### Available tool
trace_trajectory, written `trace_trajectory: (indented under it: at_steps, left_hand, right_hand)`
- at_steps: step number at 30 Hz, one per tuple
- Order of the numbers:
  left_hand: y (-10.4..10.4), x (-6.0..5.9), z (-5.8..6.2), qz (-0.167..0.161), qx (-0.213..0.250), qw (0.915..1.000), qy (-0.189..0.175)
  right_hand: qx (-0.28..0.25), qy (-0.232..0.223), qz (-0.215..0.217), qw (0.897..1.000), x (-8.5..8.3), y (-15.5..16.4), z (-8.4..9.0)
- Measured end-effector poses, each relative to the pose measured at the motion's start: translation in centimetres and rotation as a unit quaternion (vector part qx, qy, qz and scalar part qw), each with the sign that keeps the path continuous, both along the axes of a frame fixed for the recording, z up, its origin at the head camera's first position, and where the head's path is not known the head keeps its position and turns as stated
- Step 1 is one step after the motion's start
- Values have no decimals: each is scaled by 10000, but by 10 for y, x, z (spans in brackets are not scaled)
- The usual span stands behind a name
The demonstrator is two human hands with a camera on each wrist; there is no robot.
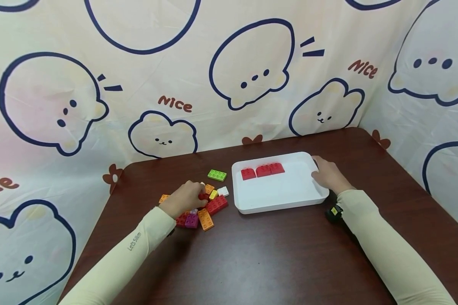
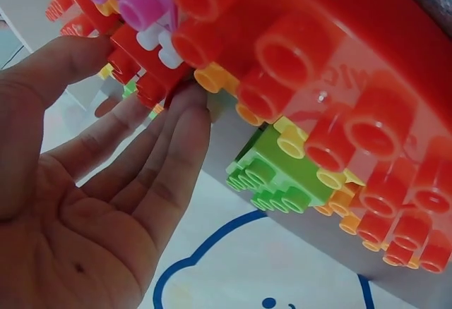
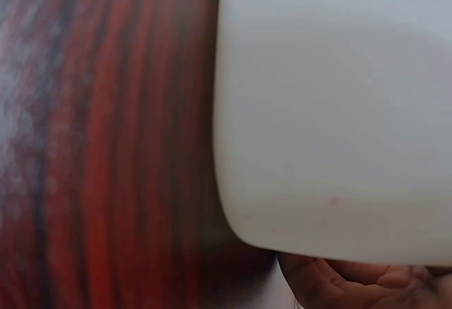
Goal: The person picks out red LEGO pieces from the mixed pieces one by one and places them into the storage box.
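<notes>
My left hand [image 1: 185,198] is over a pile of toy building bricks at the left of the table. In the left wrist view, its thumb and fingertips pinch a small red brick [image 2: 152,69] from two sides. A larger red brick [image 1: 216,205] lies just right of that hand, with orange [image 1: 205,219] and purple [image 1: 191,220] bricks nearer the front. With the thumb over the rim, my right hand [image 1: 330,174] grips the right end of a white tray [image 1: 278,199]. Three red bricks [image 1: 263,170] stand in a row along the tray's far side.
A lime green brick [image 1: 216,175] lies apart behind the pile, and a white brick [image 1: 223,191] sits between pile and tray. The dark brown table [image 1: 252,258] meets a printed cloth [image 1: 229,123] at its back and sides.
</notes>
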State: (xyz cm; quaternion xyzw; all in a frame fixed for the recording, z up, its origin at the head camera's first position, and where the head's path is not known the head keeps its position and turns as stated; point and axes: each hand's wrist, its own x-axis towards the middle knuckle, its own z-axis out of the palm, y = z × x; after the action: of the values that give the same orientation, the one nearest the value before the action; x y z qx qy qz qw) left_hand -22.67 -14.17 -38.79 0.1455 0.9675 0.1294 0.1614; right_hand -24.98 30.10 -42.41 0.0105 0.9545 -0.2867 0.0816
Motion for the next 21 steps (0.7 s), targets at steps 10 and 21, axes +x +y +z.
trace_trajectory:
  at_steps: [10, 21]
  left_hand:
    - [1, 0, -2, -70, -118, 9999, 57]
    - [-2, 4, 2, -82, 121, 9996, 245]
  right_hand:
    - [-15, 54, 7, 10000, 0, -1, 1]
    - [-50, 36, -38, 10000, 0, 0, -1]
